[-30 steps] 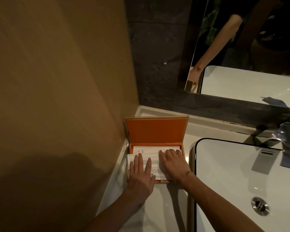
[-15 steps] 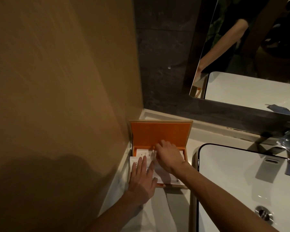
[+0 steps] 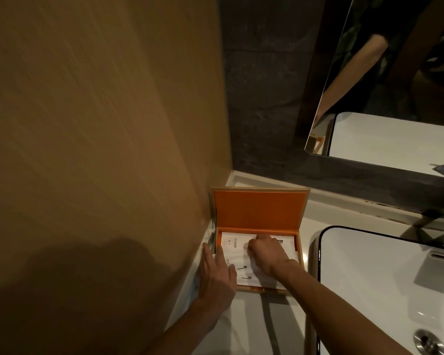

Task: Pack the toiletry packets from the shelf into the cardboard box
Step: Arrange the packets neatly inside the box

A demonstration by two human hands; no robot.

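Observation:
An orange-lined cardboard box (image 3: 259, 213) stands open on the white counter in the corner, its lid upright against the back. White toiletry packets lie inside: one marked COMB (image 3: 235, 243) at the back, another with toothbrush drawings (image 3: 246, 276) in front. My left hand (image 3: 215, 275) lies flat with straight fingers on the left edge of the front packet and the box. My right hand (image 3: 265, 254) rests on the packets in the middle of the box with its fingers curled down; what they hold is hidden.
A tan wall (image 3: 100, 149) runs close along the left. A white sink basin (image 3: 385, 278) with a metal drain (image 3: 427, 342) sits right of the box. A mirror (image 3: 395, 85) hangs above the dark back wall.
My right hand moved from lying flat on the front packet to the back of the box, fingers now curled. My left hand shifted slightly left, to the box's edge.

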